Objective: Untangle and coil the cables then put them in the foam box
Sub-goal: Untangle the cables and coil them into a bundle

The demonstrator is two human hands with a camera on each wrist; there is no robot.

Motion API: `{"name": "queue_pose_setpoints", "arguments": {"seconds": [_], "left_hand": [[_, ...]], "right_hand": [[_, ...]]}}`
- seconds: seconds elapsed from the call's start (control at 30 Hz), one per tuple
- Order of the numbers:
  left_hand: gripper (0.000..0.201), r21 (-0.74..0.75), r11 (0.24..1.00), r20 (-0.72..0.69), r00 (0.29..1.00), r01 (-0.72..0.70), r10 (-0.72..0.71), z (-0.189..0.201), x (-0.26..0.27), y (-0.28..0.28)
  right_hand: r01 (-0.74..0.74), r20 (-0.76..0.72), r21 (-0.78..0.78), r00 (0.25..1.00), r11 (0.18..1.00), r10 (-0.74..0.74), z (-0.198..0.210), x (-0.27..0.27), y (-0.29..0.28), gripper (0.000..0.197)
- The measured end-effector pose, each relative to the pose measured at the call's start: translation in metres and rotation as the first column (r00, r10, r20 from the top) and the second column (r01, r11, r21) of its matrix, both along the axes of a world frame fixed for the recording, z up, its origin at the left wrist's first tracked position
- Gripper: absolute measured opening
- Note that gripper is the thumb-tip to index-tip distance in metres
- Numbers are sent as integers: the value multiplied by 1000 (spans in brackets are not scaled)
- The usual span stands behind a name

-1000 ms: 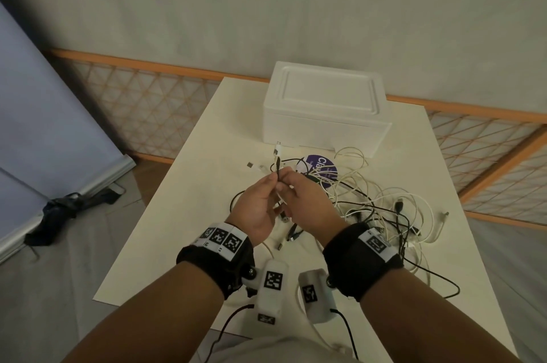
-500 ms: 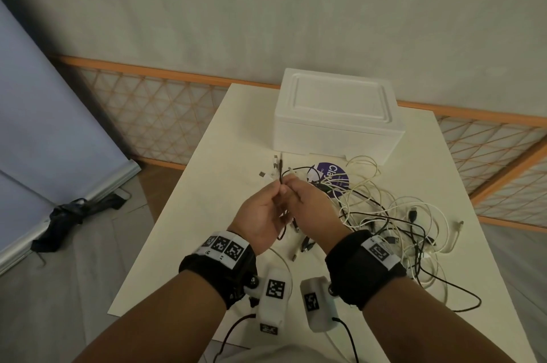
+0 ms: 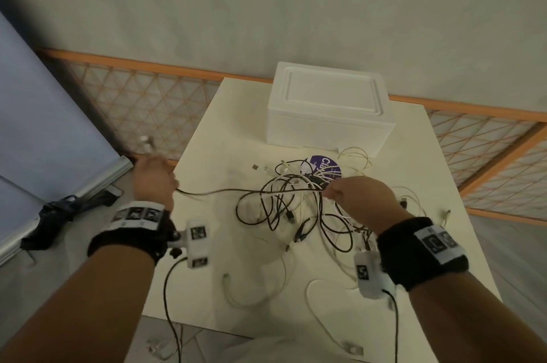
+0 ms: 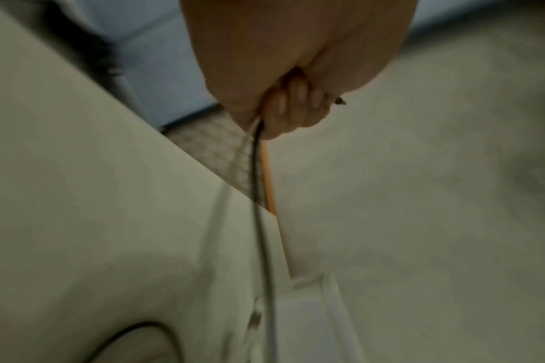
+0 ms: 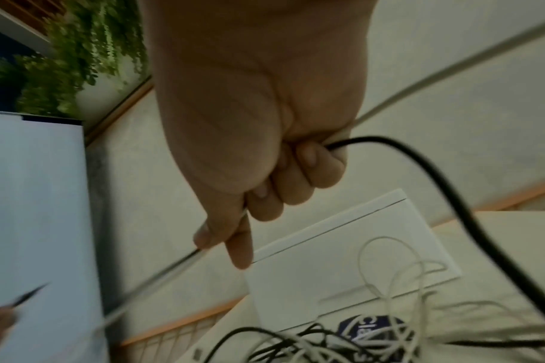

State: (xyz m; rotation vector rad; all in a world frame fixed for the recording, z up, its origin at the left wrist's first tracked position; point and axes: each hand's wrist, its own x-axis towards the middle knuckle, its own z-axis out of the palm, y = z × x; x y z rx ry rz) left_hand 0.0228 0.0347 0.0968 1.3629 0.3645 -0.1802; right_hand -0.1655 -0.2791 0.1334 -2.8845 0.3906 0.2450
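Your left hand [image 3: 154, 177], out past the table's left edge, grips one end of a thin dark cable [image 3: 219, 192]. Your right hand [image 3: 359, 198] pinches it above the tangled black and white cables [image 3: 299, 208], near the closed white foam box [image 3: 328, 114].

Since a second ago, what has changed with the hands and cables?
The hands, then together, have pulled apart: the left hand swung left past the table edge, drawing a cable taut from the right hand. Both still grip it. The foam box stays closed.
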Motion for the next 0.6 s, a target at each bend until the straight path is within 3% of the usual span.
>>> {"name": "queue_pose_setpoints", "arguments": {"seconds": [0.07, 0.13, 0.17, 0.23, 0.27, 0.33, 0.37, 0.47, 0.5, 0.6], "left_hand": [[25, 138, 944, 180, 930, 300, -321, -2, -31, -44], [25, 441, 737, 201, 744, 511, -637, -4, -74, -97], [25, 529, 658, 173, 691, 536, -702, -5, -91, -118], [25, 504, 629, 112, 678, 591, -727, -9, -110, -138], [25, 471, 619, 79, 669, 628, -739, -11, -113, -140], [27, 518, 529, 47, 595, 672, -802, -12, -110, -132], [27, 562, 515, 63, 588, 647, -807, -13, -101, -122], [24, 699, 593, 133, 742, 399, -657, -19, -58, -71], [25, 750, 571, 126, 775, 335, -620, -20, -45, -53], [34, 900, 351, 34, 760, 259, -649, -19, -43, -42]], "right_hand": [[-119, -16, -103, 993, 988, 118, -5, 10, 25, 34], [-235, 13, -149, 971, 960, 240, -10, 21, 51, 30], [-267, 30, -183, 960, 946, 277, -11, 25, 61, 26], [-274, 30, -231, 957, 933, 289, -11, 29, 65, 23], [-263, 17, -208, 962, 942, 272, -11, 28, 60, 29], [-222, -53, -130, 975, 966, 217, -13, 19, 40, 50], [-171, -65, -85, 984, 982, 165, -14, 12, 26, 52], [58, 12, 46, 998, 997, -58, -16, -21, -33, 47], [117, 24, 53, 993, 992, -118, -13, -31, -47, 48], [133, -16, -71, 991, 989, -135, -12, -37, -58, 51]]}}
